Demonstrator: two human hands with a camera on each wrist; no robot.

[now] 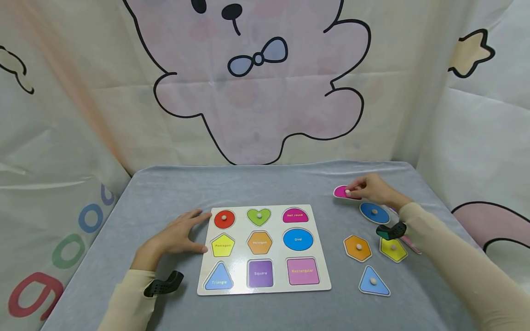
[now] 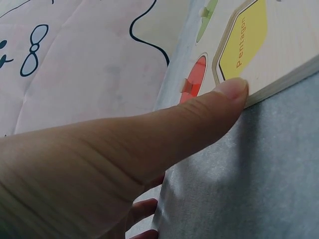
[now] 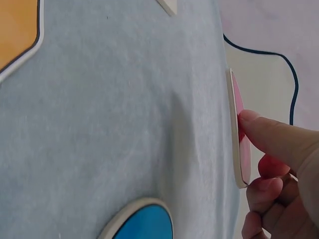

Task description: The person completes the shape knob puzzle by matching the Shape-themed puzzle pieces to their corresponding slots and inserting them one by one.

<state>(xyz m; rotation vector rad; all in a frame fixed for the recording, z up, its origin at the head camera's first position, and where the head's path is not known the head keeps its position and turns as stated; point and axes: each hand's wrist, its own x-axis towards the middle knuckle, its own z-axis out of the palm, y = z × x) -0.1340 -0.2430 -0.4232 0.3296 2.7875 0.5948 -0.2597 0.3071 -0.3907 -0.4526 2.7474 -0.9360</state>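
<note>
My right hand (image 1: 374, 189) pinches the knob of a magenta half-round puzzle piece (image 1: 341, 192) between thumb and fingers, close over the far right of the table. Seen from the right wrist, the piece (image 3: 244, 154) is edge-on. My left hand (image 1: 178, 234) rests at the left edge of a white wooden shape board (image 1: 240, 269), its fingers spread and the thumb (image 2: 232, 89) touching the rim beside the yellow Pentagon space (image 1: 222, 248). A knobbed red circle (image 1: 219, 224) and a green heart (image 1: 258, 222) sit in the board's back row, left of the Half round space (image 1: 296, 220).
Right of the board lie a blue oval piece (image 1: 367, 212), an orange hexagon (image 1: 353, 253), a yellow pentagon (image 1: 389, 254) and a blue triangle (image 1: 370, 286), all knobbed. A pink piece (image 1: 412, 247) is mostly hidden under the right forearm. Grey cloth (image 1: 256, 184) covers the table.
</note>
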